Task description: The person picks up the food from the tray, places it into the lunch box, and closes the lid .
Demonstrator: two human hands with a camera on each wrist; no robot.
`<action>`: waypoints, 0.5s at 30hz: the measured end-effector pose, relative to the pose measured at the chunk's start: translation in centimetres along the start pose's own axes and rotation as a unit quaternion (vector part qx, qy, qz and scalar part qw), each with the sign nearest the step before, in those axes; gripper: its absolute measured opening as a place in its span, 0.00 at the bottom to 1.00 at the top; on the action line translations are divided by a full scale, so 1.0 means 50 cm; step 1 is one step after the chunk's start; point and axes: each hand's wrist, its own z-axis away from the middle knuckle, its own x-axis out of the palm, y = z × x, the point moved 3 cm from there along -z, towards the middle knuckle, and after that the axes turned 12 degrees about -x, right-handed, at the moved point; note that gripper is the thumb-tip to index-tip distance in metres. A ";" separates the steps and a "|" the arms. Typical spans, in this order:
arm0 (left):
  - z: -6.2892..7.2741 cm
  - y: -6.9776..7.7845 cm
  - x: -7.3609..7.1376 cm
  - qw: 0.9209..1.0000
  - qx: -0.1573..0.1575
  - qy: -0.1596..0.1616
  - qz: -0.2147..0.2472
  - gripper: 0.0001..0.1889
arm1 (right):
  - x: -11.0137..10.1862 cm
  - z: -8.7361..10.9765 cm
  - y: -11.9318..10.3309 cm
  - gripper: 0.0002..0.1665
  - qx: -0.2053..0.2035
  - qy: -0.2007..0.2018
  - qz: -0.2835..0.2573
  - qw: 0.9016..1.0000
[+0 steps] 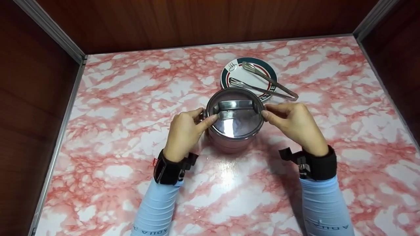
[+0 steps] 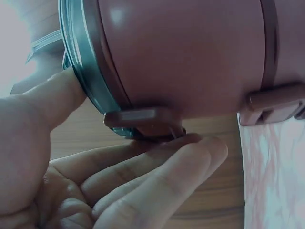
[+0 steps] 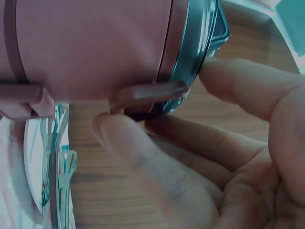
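Note:
A pinkish-brown stacked lunch box [image 1: 231, 146] stands upright on the table, its shiny lid [image 1: 234, 127] on top with a raised carrying handle [image 1: 236, 104]. On its left side, my left hand [image 1: 184, 132] grips the upper latch [image 2: 143, 117], thumb on the lid's rim and fingertips against the latch's lower end. Opposite, my right hand [image 1: 297, 124] holds the other upper latch [image 3: 147, 94] between thumb and fingers, the thumb at the lid's edge. Lower latches [image 2: 274, 102] show on the tier beneath in both wrist views.
Right behind the lunch box lies a plate [image 1: 225, 74] with a dark green rim. Metal tongs [image 1: 277, 84] rest across it, their joined end reaching past the rim to the right. Dark wood-look panels [image 1: 210, 23] enclose the red-and-white marbled table [image 1: 131, 98] at the back and sides.

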 end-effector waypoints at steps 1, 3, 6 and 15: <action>0.000 0.000 0.000 1.000 0.004 0.001 0.006 0.20 | 0.000 0.000 -0.001 0.21 -0.001 0.002 0.005 1.000; -0.001 0.000 0.000 1.000 0.011 0.001 0.015 0.19 | 0.001 -0.001 -0.001 0.22 -0.003 0.003 0.010 1.000; -0.001 0.001 0.000 1.000 0.017 0.001 0.014 0.18 | 0.004 -0.002 0.001 0.24 0.003 0.003 0.005 1.000; -0.006 -0.005 0.006 0.997 -0.021 -0.030 0.070 0.29 | 0.011 0.000 0.004 0.22 0.037 0.003 -0.074 0.997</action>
